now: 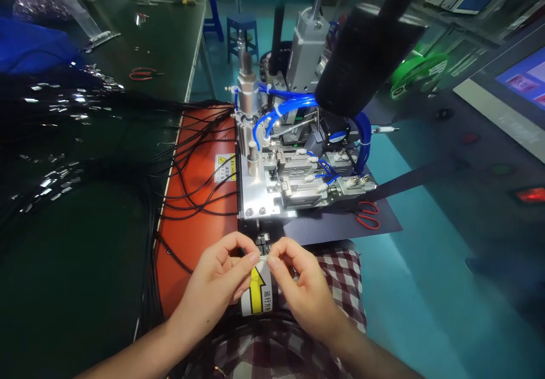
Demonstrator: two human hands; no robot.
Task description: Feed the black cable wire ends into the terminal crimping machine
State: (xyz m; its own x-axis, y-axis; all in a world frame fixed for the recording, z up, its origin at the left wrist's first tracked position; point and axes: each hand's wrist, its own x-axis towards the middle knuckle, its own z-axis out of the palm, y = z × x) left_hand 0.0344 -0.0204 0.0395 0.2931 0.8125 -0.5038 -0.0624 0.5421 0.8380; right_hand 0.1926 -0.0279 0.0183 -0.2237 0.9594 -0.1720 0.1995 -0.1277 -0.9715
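Observation:
My left hand (225, 274) and my right hand (300, 277) are close together in front of the machine (293, 174). Each pinches thumb against index finger, with a thin pale piece (264, 258) spanning the small gap between the fingertips. What exactly this piece is, I cannot make out. Just behind the fingertips is a small black fixture (263, 242) at the machine's front. Below them shows a white label with a yellow arrow (256, 296).
Black cables (204, 203) cross the red-orange surface (198, 163) on the left. Red-handled scissors (368, 215) lie right of the machine, and a red-handled tool (143, 74) lies on the dark table (157, 38). A black cylinder (361, 61) hangs over the machine; a screen (522, 83) stands far right.

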